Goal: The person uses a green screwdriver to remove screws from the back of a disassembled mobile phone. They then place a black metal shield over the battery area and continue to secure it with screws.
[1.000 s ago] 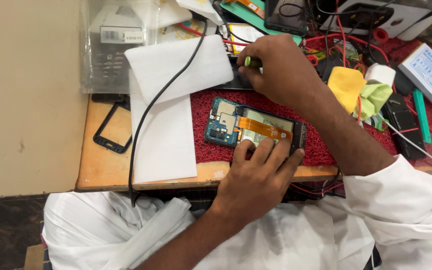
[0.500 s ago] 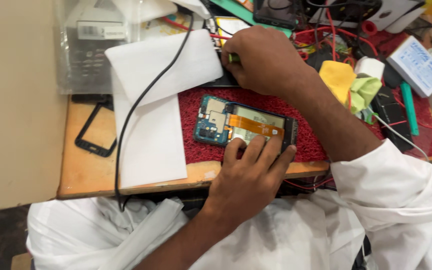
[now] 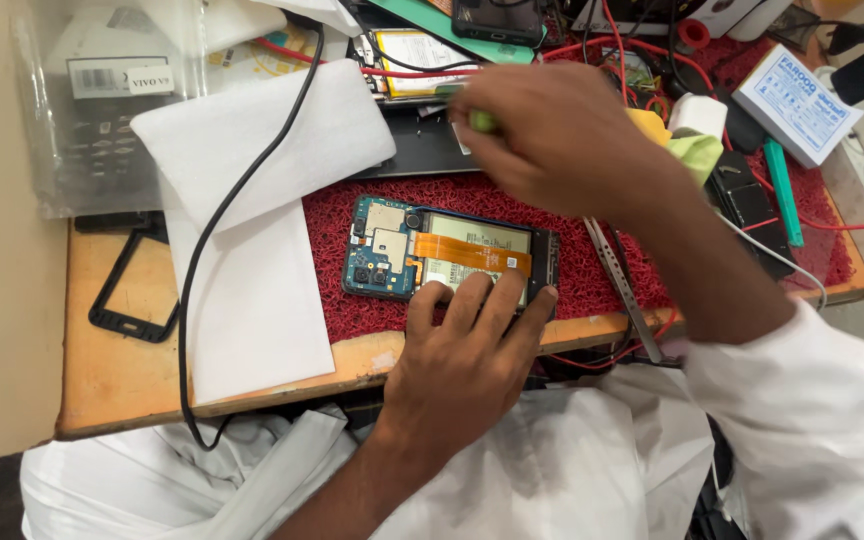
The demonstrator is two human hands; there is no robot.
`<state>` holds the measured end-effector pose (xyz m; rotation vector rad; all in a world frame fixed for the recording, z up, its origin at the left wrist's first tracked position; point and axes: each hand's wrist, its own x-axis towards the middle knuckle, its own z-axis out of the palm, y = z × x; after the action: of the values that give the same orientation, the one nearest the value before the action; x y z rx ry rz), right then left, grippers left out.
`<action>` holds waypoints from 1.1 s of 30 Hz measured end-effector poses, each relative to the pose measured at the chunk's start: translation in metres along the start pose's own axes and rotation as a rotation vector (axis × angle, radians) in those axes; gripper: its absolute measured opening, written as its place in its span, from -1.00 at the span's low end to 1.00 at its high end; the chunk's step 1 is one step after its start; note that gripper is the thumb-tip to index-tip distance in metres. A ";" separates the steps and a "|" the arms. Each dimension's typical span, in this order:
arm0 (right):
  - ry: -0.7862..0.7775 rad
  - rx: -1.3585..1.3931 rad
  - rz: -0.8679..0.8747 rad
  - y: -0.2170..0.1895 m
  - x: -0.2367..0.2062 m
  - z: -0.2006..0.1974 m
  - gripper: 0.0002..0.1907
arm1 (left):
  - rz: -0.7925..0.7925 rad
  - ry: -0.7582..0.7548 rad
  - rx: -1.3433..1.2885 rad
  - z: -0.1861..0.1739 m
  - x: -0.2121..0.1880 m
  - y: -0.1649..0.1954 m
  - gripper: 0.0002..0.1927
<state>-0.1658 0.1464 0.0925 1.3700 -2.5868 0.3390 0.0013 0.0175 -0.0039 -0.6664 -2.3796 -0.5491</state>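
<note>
Head view is showing me the left hand [image 3: 462, 350] pressing its spread fingers on the opened phone [image 3: 449, 252], which is lying on the red mat [image 3: 592, 280]. I am seeing the right hand [image 3: 562, 135] closing around a green tool [image 3: 482, 121] above it, beside white paper [image 3: 252, 250].

Right hand [image 3: 562, 140]: blurred; closed over a green-tipped tool [image 3: 483, 121], rest of tool hidden, kind not discernible.
Opened phone [image 3: 449, 258]: lower edge covered by fingers of left hand [image 3: 472, 345].
Black phone [image 3: 497, 18]: cut off by top edge.
White box with blue print [image 3: 795, 102]: far corner cut by top edge.
Clear plastic bag [image 3: 92, 110]: cut at top, contents indistinct.
Black cable [image 3: 222, 220]: lower end lost under table edge, upper end out of view.
Metal tweezers [image 3: 620, 285]: upper end hidden beneath right forearm.
</note>
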 end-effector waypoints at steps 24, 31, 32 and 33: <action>-0.153 0.156 0.352 0.006 -0.108 0.007 -0.88 | 0.010 -0.055 0.110 0.009 -0.003 0.001 -0.66; -0.190 0.089 0.300 0.004 -0.102 -0.001 -0.87 | 0.013 -0.054 0.109 0.009 -0.003 0.001 -0.67; -0.204 0.065 0.292 0.004 -0.102 -0.001 -0.85 | 0.013 -0.055 0.107 0.009 -0.003 0.001 -0.67; -0.219 0.041 0.284 0.004 -0.101 -0.002 -0.83 | 0.012 -0.055 0.105 0.009 -0.004 0.001 -0.67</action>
<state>-0.1130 0.2288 0.0658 1.1057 -2.9795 0.2999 0.0002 0.0218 -0.0129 -0.6562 -2.4356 -0.4018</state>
